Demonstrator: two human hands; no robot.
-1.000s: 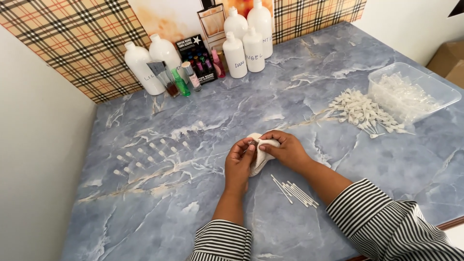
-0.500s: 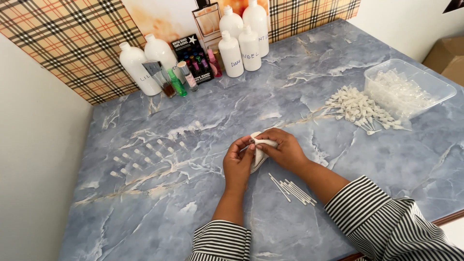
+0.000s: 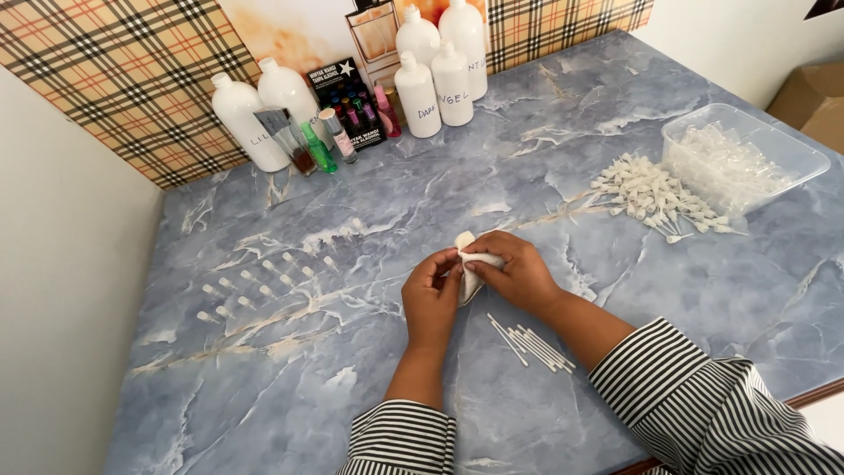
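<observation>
My left hand point(image 3: 432, 295) and my right hand point(image 3: 514, 272) meet over the middle of a blue marble-patterned table point(image 3: 369, 378). Between them they pinch a small crumpled white cloth point(image 3: 467, 268). Whether something small is wrapped inside the cloth cannot be told. Just below my right wrist lies a loose bundle of thin white sticks point(image 3: 530, 341). To the left, several tiny clear vials point(image 3: 264, 286) stand in rows on the table.
A heap of small white spray tops point(image 3: 652, 198) lies at the right beside a clear plastic tub point(image 3: 743, 160) of small clear parts. Along the back stand large white bottles point(image 3: 437, 62), small coloured bottles point(image 3: 318, 145) and a dark box point(image 3: 345, 101). A cardboard box point(image 3: 813, 101) sits off the table, far right.
Both hands stay together on the cloth, with only slight finger movement. The view has tilted a little.
</observation>
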